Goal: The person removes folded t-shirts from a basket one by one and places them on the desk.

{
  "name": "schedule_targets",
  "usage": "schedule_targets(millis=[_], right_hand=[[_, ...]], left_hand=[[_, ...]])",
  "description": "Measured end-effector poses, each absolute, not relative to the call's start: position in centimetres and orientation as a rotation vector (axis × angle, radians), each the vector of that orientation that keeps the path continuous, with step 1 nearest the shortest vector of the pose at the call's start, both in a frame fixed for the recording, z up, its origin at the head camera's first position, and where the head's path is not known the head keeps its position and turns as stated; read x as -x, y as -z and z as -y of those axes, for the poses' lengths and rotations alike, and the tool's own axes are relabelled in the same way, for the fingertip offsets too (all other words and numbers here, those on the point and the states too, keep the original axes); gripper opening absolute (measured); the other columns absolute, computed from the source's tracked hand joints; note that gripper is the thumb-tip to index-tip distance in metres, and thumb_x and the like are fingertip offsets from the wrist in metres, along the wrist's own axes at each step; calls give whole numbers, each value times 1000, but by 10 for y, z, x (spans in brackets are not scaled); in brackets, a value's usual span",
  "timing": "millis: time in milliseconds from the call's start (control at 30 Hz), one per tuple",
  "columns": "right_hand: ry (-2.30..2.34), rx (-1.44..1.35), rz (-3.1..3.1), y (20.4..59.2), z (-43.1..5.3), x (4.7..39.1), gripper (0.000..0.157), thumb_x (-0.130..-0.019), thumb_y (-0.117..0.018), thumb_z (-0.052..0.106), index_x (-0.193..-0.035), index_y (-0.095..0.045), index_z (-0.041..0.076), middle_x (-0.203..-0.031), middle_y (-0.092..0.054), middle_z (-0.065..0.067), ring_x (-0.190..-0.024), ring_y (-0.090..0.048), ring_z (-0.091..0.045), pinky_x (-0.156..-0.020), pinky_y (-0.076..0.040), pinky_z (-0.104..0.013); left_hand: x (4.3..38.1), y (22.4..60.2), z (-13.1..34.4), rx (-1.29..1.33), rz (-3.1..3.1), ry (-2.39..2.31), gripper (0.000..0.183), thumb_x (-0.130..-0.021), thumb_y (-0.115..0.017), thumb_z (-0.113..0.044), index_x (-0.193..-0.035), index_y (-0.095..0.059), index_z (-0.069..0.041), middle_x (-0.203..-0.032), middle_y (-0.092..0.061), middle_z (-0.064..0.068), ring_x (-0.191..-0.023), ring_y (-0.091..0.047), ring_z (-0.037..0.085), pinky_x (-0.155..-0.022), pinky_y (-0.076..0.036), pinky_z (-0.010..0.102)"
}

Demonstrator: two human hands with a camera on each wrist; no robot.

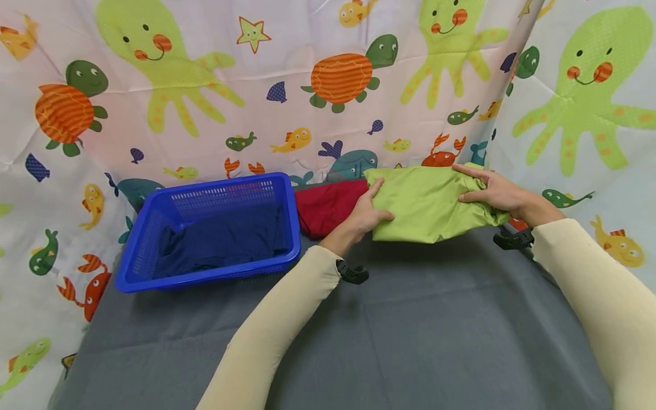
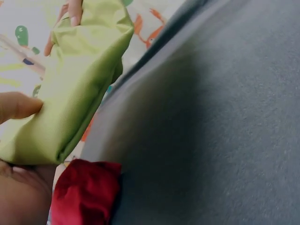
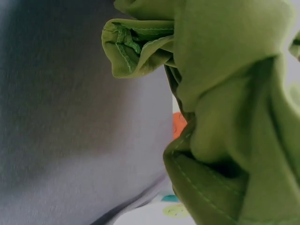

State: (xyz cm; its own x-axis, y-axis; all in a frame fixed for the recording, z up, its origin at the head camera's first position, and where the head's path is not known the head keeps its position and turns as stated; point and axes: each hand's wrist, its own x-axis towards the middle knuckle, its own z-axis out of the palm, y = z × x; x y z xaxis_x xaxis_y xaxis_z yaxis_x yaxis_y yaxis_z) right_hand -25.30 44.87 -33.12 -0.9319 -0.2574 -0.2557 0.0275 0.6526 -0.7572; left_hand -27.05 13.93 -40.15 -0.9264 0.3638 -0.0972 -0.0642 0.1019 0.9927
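A folded lime-green garment (image 1: 420, 205) is held up above the grey surface, casting a shadow below it. My left hand (image 1: 365, 213) grips its left end, thumb (image 2: 21, 106) on top and the palm side beneath. On the right end, my right hand (image 1: 502, 196) holds the cloth between thumb and fingers. Loose folds and stitched hems of the green garment (image 3: 234, 117) hang down in the right wrist view, where the hand itself is hidden. Partly behind my left hand lies a folded dark red garment (image 1: 328, 206), apart from the fingers.
A blue plastic basket (image 1: 205, 279) stands at the left, with folded navy cloth (image 1: 225, 236) inside. The grey cloth-covered surface (image 1: 410, 341) stretches in front. Printed curtains (image 1: 205, 34) with sea animals close off the back and both sides.
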Motion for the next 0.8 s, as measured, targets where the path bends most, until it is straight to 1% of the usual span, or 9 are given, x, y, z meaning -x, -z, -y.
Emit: schedule_targets(millis=[33,167,267,333,533,600,700,767,800], right_hand=[[1165,177,-2532,332,-450,253,83,-99,-65,18,-164,-14,29,-172,0,-10,-140,-25,-23,-81,-43,-14],[1144,154,-2538,335,-458,255,82,-100,-64,19,-164,-14,28,-172,1,-12,-136,-25,-23,-79,-43,-17],[1124,133,-2542,335,-462,256,82,-100,-64,20,-164,-14,27,-172,4,-12,-140,-21,-26,-80,-42,-15],[1117,117,-2532,334,-465,257,82,-100,-64,20,-164,-13,26,-172,5,-11,-141,-20,-28,-80,-42,-15],[1027,113,-2545,338,-472,261,85,-99,-65,23,-164,-10,23,-172,4,-13,-150,-10,-38,-83,-33,-13],[1013,107,-2552,338,-473,263,85,-99,-66,24,-164,-10,23,-171,3,-15,-147,-17,-37,-82,-35,-13],[1000,107,-2567,338,-474,264,85,-100,-65,23,-164,-10,21,-170,1,-21,-137,-29,-33,-80,-40,-16],[982,94,-2578,335,-475,266,85,-100,-65,24,-164,-9,21,-170,0,-22,-129,-33,-28,-78,-42,-16],[968,92,-2588,334,-476,267,85,-100,-65,24,-164,-9,20,-170,0,-23,-128,-33,-27,-78,-41,-16]], left_hand=[[270,403,-142,-296,-2077,-1883,99,-79,-71,11,-160,-31,-29,-167,-27,5,-143,-38,24,-107,-49,41],[269,406,-154,-303,-2111,-1847,98,-80,-70,10,-160,-31,-30,-168,-27,5,-146,-35,23,-104,-48,38],[269,407,-162,-318,-2102,-1823,99,-80,-68,11,-161,-29,-29,-168,-26,5,-145,-35,24,-104,-47,39],[269,409,-165,-329,-2086,-1802,99,-80,-67,11,-162,-27,-28,-168,-25,6,-144,-36,24,-103,-46,38],[269,416,-172,-354,-2037,-1743,103,-79,-62,13,-163,-19,-29,-169,-21,6,-140,-36,24,-91,-44,32],[269,417,-175,-351,-2026,-1731,104,-79,-61,13,-163,-18,-31,-170,-20,5,-139,-35,22,-88,-43,31],[270,415,-179,-335,-2020,-1705,104,-80,-62,13,-163,-18,-32,-170,-20,2,-139,-35,21,-86,-43,30],[272,411,-182,-328,-2021,-1693,104,-81,-62,13,-163,-19,-33,-170,-20,1,-140,-34,20,-86,-44,30],[274,409,-183,-325,-2023,-1689,103,-81,-62,13,-163,-19,-33,-170,-21,0,-141,-34,19,-87,-44,30]])
